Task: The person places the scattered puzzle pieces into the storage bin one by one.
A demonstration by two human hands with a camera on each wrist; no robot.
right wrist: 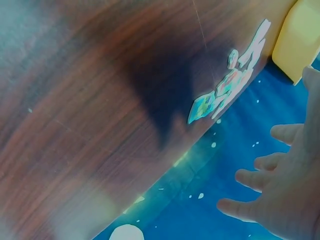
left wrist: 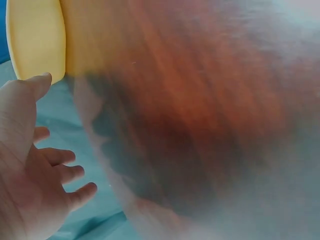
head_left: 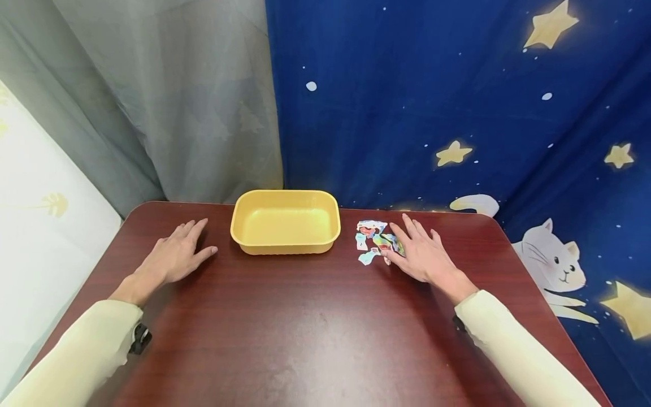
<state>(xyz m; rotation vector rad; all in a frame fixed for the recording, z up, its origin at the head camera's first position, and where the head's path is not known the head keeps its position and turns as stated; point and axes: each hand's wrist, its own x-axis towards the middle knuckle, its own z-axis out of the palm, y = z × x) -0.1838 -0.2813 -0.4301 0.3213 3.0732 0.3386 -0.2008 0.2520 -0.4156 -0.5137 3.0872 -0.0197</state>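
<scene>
A yellow plastic basin [head_left: 285, 249] stands at the far edge of the dark red wooden table. To its right lies a small group of colourful flat paper-like pieces [head_left: 367, 257], irregular in outline and looking like puzzle pieces. My right hand [head_left: 419, 254] hovers over their right side with fingers spread, hiding part of them; the right wrist view shows the hand [right wrist: 285, 185] apart from the pieces [right wrist: 227, 85]. My left hand [head_left: 175, 254] is left of the basin, fingers extended, holding nothing. In the left wrist view its thumb lines up with the basin's [left wrist: 37, 40] end.
The brown-red tabletop [head_left: 285, 322] spreads between my arms and toward me. Behind its far edge hang a grey curtain [head_left: 203, 102] and a blue curtain [head_left: 376, 135] with stars and a cat. A white panel [head_left: 46, 226] borders the left side.
</scene>
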